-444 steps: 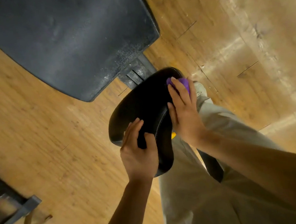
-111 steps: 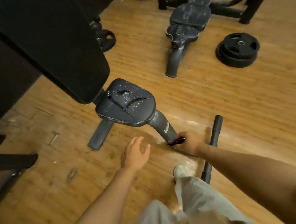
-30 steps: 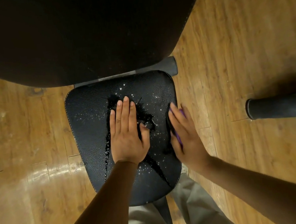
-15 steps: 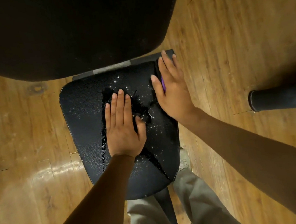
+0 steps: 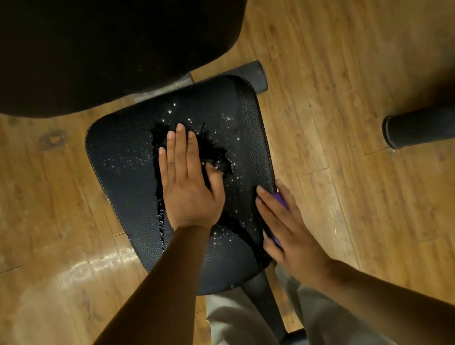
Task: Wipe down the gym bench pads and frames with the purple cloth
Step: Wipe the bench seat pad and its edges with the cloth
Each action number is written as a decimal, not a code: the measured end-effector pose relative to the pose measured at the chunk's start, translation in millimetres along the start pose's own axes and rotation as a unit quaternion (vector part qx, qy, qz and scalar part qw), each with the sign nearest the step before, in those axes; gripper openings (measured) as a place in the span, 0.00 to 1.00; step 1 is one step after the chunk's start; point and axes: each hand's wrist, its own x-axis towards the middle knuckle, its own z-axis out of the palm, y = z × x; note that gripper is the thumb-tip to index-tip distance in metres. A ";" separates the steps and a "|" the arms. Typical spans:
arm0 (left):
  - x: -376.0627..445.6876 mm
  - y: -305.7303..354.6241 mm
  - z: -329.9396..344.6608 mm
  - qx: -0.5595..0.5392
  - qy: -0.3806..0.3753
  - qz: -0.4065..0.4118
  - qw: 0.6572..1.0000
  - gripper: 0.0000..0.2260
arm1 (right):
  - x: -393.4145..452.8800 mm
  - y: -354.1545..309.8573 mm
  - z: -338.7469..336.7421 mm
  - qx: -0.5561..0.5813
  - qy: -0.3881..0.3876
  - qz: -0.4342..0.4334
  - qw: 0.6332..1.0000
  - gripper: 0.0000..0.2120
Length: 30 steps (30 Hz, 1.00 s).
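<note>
On the wooden floor (image 5: 348, 47) directly below the camera stands a gym bench, its black seat pad (image 5: 124, 166) filling the middle of the view. The pad's leather is cracked and torn near its centre, with pale flecks scattered around the damage. The left hand (image 5: 188, 185) lies flat on the middle of the pad, palm down, fingers straight and held close together, thumb out to the right, covering part of the torn patch. The right hand (image 5: 288, 227) presses against the pad's right edge, toward the near end, fingers straight and together, pointing away from the person. Beneath it sits the purple cloth (image 5: 279, 199), trapped between the palm and the pad's side; only small slivers of purple show between the fingers and beside the thumb. Beyond the seat, the large dark back pad (image 5: 94, 40) spans the far left of the view, overhanging the seat's far edge. A grey frame tube (image 5: 255, 75) sticks out at the seat's far right corner. At the right edge lies a black cylindrical bar (image 5: 434, 125). The person's legs in light trousers (image 5: 242, 328) straddle the bench's near frame post (image 5: 261, 295).
</note>
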 end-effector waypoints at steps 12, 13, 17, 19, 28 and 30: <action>0.7 -0.8 0.1 -0.012 0.016 0.009 1.000 0.24 | 158.3 23.5 -28.0 -0.082 0.081 0.063 0.991 0.26; 1.2 -0.9 -0.1 -0.011 0.014 0.008 1.000 0.24 | 137.7 18.5 -25.4 -0.079 0.072 0.048 0.993 0.26; 0.4 -1.0 -0.3 -0.017 0.012 0.009 1.000 0.24 | 34.0 3.8 -18.2 -0.092 -0.018 -0.054 0.994 0.31; 0.9 -1.6 0.5 -0.019 0.015 0.012 1.000 0.24 | 3.2 6.8 -20.0 -0.151 -0.073 -0.122 0.978 0.32; 0.3 -1.2 1.0 -0.017 0.021 0.013 1.000 0.24 | 146.7 42.5 -48.2 -0.139 -0.047 -0.103 0.984 0.28; 0.2 -0.7 0.8 -0.015 0.022 0.015 1.000 0.24 | 182.4 38.8 -48.1 -0.160 -0.014 -0.060 0.985 0.26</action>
